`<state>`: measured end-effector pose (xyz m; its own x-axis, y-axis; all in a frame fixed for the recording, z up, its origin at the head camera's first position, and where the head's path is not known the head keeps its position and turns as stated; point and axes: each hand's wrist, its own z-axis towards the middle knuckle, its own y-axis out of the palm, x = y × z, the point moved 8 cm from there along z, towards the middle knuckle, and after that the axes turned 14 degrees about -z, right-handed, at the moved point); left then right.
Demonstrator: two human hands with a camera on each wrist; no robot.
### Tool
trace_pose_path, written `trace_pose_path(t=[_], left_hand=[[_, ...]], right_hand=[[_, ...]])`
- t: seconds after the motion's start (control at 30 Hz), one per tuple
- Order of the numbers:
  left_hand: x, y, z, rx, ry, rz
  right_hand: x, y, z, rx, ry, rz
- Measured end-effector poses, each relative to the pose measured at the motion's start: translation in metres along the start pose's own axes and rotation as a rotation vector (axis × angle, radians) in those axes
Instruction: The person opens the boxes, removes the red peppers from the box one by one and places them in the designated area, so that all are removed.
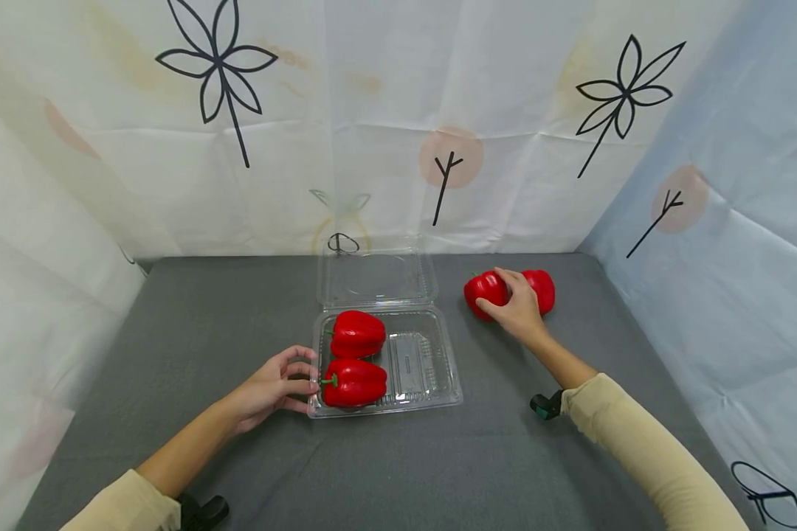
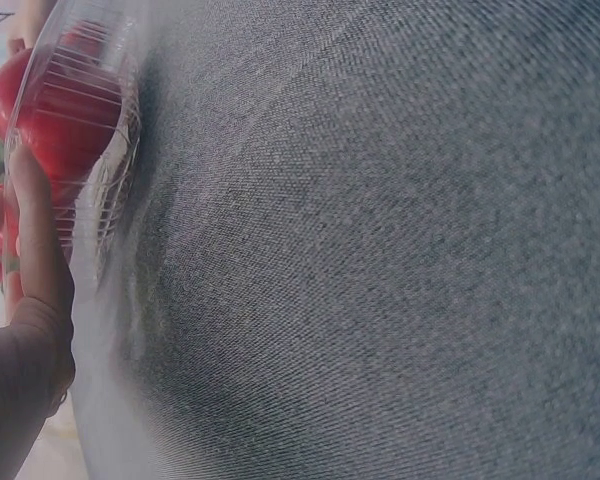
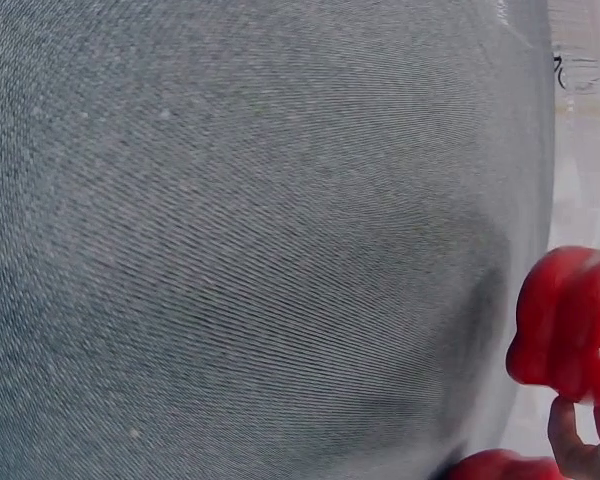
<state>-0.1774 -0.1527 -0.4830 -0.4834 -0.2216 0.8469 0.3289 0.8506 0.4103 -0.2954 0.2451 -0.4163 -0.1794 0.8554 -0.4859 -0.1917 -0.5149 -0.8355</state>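
Observation:
My right hand (image 1: 519, 308) grips a red bell pepper (image 1: 483, 292), thumb on its near side and fingers over the top. The right wrist view shows that pepper (image 3: 572, 325) at the right edge, with the fingertips (image 3: 565, 430) against it. Just right of it lies another red bell pepper (image 1: 541, 289), partly covered by the hand. A clear plastic clamshell container (image 1: 441, 354) stands with its lid raised. Two red bell peppers (image 1: 357, 333) lie in its left half, stems pointing left. My left hand (image 1: 272, 387) has its spread fingers at the container's left rim.
The transparent lid (image 1: 378, 276) leans back toward the patterned cloth (image 1: 385, 96) behind the table. Grey cloth (image 1: 239, 310) covers the table. Pale fabric also rises at both sides. Black wrist straps (image 1: 546, 405) show near the sleeves.

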Motion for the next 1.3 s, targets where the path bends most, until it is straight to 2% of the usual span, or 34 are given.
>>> trace_pose_path(t=[0.2, 0.37, 0.53, 0.93, 1.13, 1.23, 1.3], left_hand=[[-0.001, 0.000, -0.001, 0.002, -0.005, 0.000], [0.001, 0.000, 0.000, -0.008, 0.002, 0.001], [0.000, 0.000, 0.000, -0.012, 0.004, -0.001], [-0.001, -0.001, 0.000, -0.007, 0.001, 0.001], [-0.002, -0.002, 0.003, 0.004, -0.007, 0.002], [-0.001, -0.002, 0.002, 0.007, -0.008, 0.002], [-0.001, -0.002, 0.002, 0.005, -0.008, 0.003]], right_hand=[[0.009, 0.009, -0.002, -0.003, 0.026, -0.018], [0.011, 0.015, 0.000, -0.013, 0.015, -0.032], [0.011, 0.016, 0.002, -0.005, 0.007, -0.039], [0.012, 0.017, 0.002, -0.039, 0.048, -0.056], [0.002, 0.007, 0.003, 0.029, -0.009, -0.072], [-0.013, 0.001, 0.003, 0.056, -0.062, -0.059], [-0.028, -0.001, 0.002, 0.043, -0.112, -0.035]])
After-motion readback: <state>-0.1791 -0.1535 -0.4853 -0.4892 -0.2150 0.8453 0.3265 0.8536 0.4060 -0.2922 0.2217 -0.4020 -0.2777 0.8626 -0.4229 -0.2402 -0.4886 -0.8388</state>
